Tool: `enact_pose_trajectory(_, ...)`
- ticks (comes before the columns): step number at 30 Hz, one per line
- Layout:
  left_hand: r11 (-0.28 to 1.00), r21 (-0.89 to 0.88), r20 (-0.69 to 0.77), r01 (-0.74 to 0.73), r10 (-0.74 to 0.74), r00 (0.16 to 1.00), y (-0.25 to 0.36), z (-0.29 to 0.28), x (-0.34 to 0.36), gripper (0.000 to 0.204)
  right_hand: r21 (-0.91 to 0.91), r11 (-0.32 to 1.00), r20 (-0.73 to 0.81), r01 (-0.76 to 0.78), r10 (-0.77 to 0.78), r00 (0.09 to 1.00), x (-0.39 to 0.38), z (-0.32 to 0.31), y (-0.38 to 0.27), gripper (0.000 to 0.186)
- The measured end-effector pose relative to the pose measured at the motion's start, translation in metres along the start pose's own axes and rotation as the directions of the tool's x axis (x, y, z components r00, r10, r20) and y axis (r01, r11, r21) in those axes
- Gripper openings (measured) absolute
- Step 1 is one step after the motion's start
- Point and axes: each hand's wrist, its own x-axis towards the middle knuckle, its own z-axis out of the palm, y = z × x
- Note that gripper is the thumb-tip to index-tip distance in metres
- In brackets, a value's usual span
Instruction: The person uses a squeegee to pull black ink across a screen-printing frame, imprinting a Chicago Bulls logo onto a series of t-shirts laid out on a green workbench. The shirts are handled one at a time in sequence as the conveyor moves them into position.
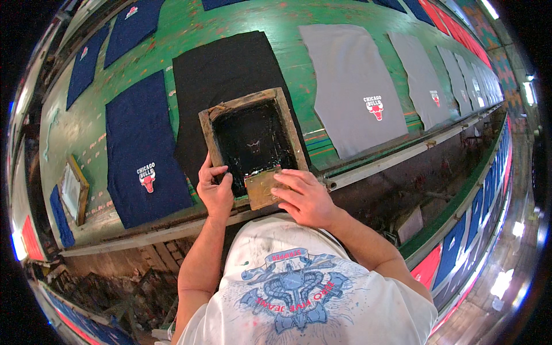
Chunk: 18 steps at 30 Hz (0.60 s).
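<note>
A wooden screen-printing frame [289, 123] with a dark mesh lies on a black fabric panel [227, 66]. My left hand [216, 190] grips the frame's near left side, its thumb up and fingers curled at the rail. In my right hand [309, 200] is a flat, yellowish-brown squeegee [262, 188], held at the near end of the frame. Its lower edge meets the dark mesh, where some wet, shiny ink shows. A faint small emblem is visible in the middle of the mesh.
Left of the frame lies a navy panel [138, 126] with a red-and-white print; grey printed panels [351, 75] run to the right. A second, smaller frame [73, 190] rests at the far left of the green table [167, 43]. A rail [397, 164] edges the table near me.
</note>
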Motion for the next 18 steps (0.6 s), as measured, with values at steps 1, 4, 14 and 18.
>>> enact_pose_trajectory(1, 1.0, -0.017, 0.005, -0.008, 0.008, 1.0, 0.0, 0.0, 0.0, 0.018, -0.028, 0.999, 0.049, 0.018, -0.017, 0.999, 0.002, 0.0, -0.001, 0.056)
enact_pose_trajectory(4, 1.0, 0.016, 0.016, -0.006, 0.006, 1.0, 0.002, 0.0, 0.0, 0.018, -0.063, 0.994, 0.068, 0.094, -0.09, 0.994, 0.015, -0.001, 0.002, 0.047)
enact_pose_trajectory(14, 0.999, 0.024, 0.012, -0.031, 0.031, 0.999, 0.01, 0.0, 0.003, 0.021, -0.182, 0.979, 0.257, 0.09, -0.041, 0.966, 0.068, -0.01, -0.013, 0.042)
enact_pose_trajectory(18, 0.999, 0.003, -0.006, -0.043, 0.043, 0.999, 0.006, 0.003, 0.002, 0.023, -0.142, 0.987, 0.376, 0.081, -0.022, 0.926, 0.082, -0.024, -0.011, 0.038)
